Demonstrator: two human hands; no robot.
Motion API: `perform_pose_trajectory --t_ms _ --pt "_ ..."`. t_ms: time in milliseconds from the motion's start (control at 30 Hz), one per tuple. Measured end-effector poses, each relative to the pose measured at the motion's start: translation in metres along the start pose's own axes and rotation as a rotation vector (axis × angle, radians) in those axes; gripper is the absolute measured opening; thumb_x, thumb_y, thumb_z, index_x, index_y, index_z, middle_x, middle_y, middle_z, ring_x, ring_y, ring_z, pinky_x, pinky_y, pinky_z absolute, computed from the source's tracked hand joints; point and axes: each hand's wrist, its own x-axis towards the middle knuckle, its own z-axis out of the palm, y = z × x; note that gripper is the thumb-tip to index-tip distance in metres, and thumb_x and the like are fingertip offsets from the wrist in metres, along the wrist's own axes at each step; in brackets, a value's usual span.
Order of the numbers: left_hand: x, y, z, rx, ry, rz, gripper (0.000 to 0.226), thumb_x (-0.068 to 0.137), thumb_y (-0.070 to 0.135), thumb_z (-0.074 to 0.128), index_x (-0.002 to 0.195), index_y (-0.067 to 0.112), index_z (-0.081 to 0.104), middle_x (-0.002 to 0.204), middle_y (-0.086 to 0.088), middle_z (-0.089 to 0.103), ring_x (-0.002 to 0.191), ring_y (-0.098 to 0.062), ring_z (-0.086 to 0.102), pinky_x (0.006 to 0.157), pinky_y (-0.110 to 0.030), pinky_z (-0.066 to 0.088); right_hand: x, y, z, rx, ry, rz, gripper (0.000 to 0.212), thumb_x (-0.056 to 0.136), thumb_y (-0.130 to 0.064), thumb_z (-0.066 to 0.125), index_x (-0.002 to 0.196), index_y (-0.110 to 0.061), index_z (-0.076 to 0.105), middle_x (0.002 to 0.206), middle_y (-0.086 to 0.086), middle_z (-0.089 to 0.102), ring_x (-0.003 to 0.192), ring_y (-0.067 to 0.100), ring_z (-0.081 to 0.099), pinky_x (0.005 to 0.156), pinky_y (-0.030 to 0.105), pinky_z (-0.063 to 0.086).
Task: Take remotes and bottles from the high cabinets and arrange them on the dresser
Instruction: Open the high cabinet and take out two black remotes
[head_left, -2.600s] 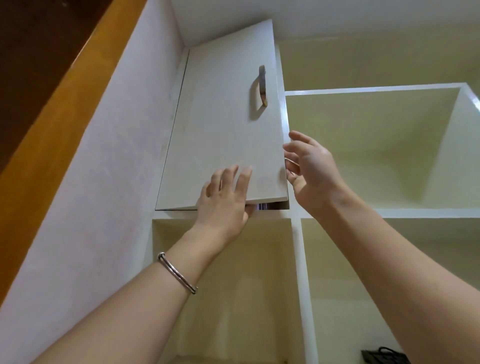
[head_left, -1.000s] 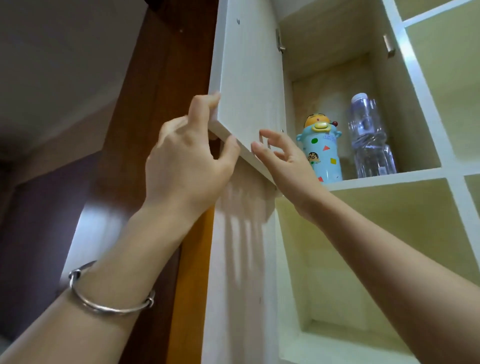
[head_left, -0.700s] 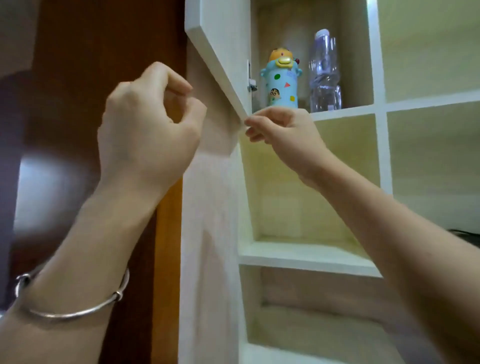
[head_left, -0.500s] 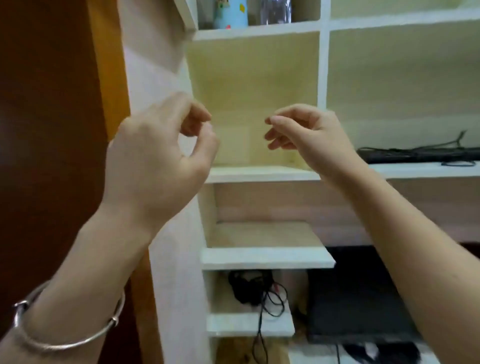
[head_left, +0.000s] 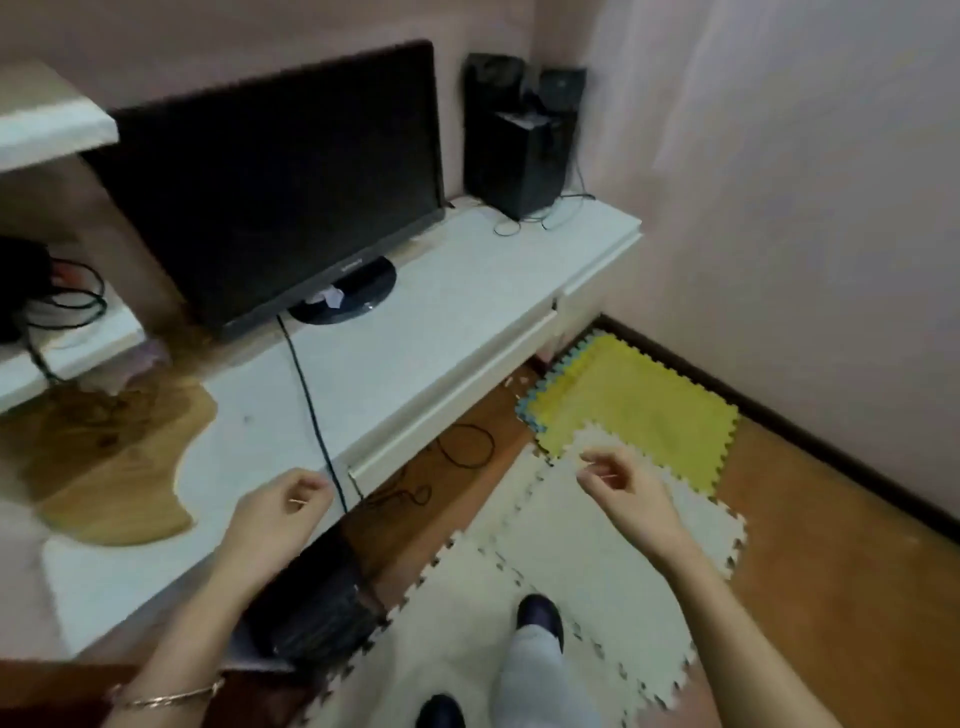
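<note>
No bottle or remote is in view now; the high cabinets are out of frame above. The long white dresser (head_left: 467, 296) runs from lower left to upper right below me. My left hand (head_left: 280, 512) hovers over its near front edge, fingers loosely curled and holding nothing. My right hand (head_left: 623, 488) hangs over the floor mats to the right of the dresser, fingers loosely bent, also holding nothing.
A black monitor (head_left: 270, 182) and black speakers (head_left: 519, 140) stand on the dresser, and a black cable (head_left: 311, 405) runs across its top. A dark bin-like object (head_left: 311, 603) sits by the dresser front. Yellow (head_left: 634, 410) and cream foam mats (head_left: 571, 571) cover the floor under my feet.
The view has swung down from the open high cabinet with its two bottles to the dresser and floor. Both hands let go of the cabinet door and dropped, holding nothing.
</note>
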Motion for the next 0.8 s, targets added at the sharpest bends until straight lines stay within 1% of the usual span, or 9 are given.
perform_pose_trajectory --t_ms 100,200,300,400,467,533,567,700,800 --pt "0.002 -0.029 0.067 0.085 -0.263 -0.103 0.015 0.089 0.019 0.056 0.080 0.028 0.062 0.089 -0.002 0.067 0.092 -0.023 0.064 0.076 -0.035 0.046 -0.035 0.087 -0.019 -0.020 0.025 0.324 0.015 0.086 -0.017 0.060 0.101 -0.019 0.061 0.087 0.001 0.062 0.083 0.019 0.057 0.062 0.016 0.042" --pt "0.004 -0.047 0.124 0.166 -0.438 -0.203 0.008 0.085 0.015 0.061 0.081 0.020 0.066 0.091 -0.007 0.070 0.093 -0.026 0.066 0.089 -0.039 0.048 -0.076 0.157 -0.039 -0.005 0.015 0.632 0.028 0.087 -0.015 0.059 0.114 -0.008 0.060 0.095 0.008 0.062 0.081 0.020 0.056 0.062 0.020 0.043" --pt "0.008 -0.043 0.174 0.210 -0.529 -0.311 0.012 0.068 0.029 0.068 0.070 0.017 0.064 0.079 -0.009 0.068 0.088 -0.031 0.065 0.089 -0.043 0.048 -0.107 0.206 -0.060 0.070 -0.002 0.903 0.035 0.088 -0.017 0.058 0.120 -0.005 0.056 0.107 0.010 0.062 0.094 0.023 0.059 0.079 0.028 0.048" --pt "0.017 -0.012 0.214 0.220 -0.575 -0.349 0.015 0.077 0.023 0.063 0.067 0.012 0.061 0.075 -0.011 0.062 0.073 -0.025 0.056 0.081 -0.040 0.047 -0.114 0.231 -0.083 0.178 0.011 1.085 0.033 0.089 -0.014 0.056 0.119 0.000 0.056 0.097 0.012 0.060 0.079 0.021 0.057 0.062 0.025 0.042" --pt "0.029 0.012 0.232 0.204 -0.575 -0.374 0.015 0.087 0.011 0.057 0.073 0.009 0.061 0.085 -0.013 0.062 0.074 -0.023 0.056 0.079 -0.036 0.045 -0.104 0.238 -0.098 0.223 0.013 1.128 0.032 0.089 -0.014 0.056 0.118 0.001 0.055 0.089 0.009 0.057 0.070 0.019 0.053 0.057 0.023 0.039" --pt "0.044 0.034 0.246 0.197 -0.574 -0.366 0.009 0.090 0.010 0.054 0.088 0.006 0.062 0.095 -0.013 0.063 0.082 -0.024 0.059 0.080 -0.035 0.047 -0.085 0.238 -0.114 0.271 0.047 1.115 0.031 0.091 -0.015 0.054 0.118 0.000 0.054 0.092 0.009 0.058 0.072 0.019 0.053 0.056 0.023 0.039" --pt "0.051 0.047 0.252 0.181 -0.575 -0.355 0.009 0.091 0.010 0.054 0.095 0.007 0.061 0.097 -0.012 0.063 0.085 -0.024 0.060 0.075 -0.033 0.047 -0.071 0.236 -0.123 0.283 0.066 1.089 0.031 0.091 -0.015 0.054 0.119 -0.002 0.053 0.098 0.010 0.060 0.076 0.020 0.054 0.058 0.024 0.042" --pt "0.083 0.096 0.269 0.201 -0.598 -0.309 0.013 0.091 0.018 0.051 0.101 0.016 0.060 0.099 -0.007 0.063 0.089 -0.022 0.060 0.059 -0.025 0.042 -0.005 0.217 -0.161 0.340 0.131 0.999 0.030 0.091 -0.015 0.052 0.120 -0.008 0.052 0.111 0.013 0.059 0.084 0.020 0.055 0.089 0.044 0.048" --pt "0.115 0.115 0.282 0.174 -0.597 -0.332 0.015 0.092 0.017 0.050 0.102 0.013 0.061 0.097 -0.007 0.064 0.086 -0.023 0.060 0.059 -0.025 0.041 0.041 0.208 -0.186 0.351 0.171 0.951 0.033 0.091 -0.013 0.052 0.123 -0.004 0.053 0.112 0.013 0.058 0.083 0.020 0.055 0.079 0.035 0.047"
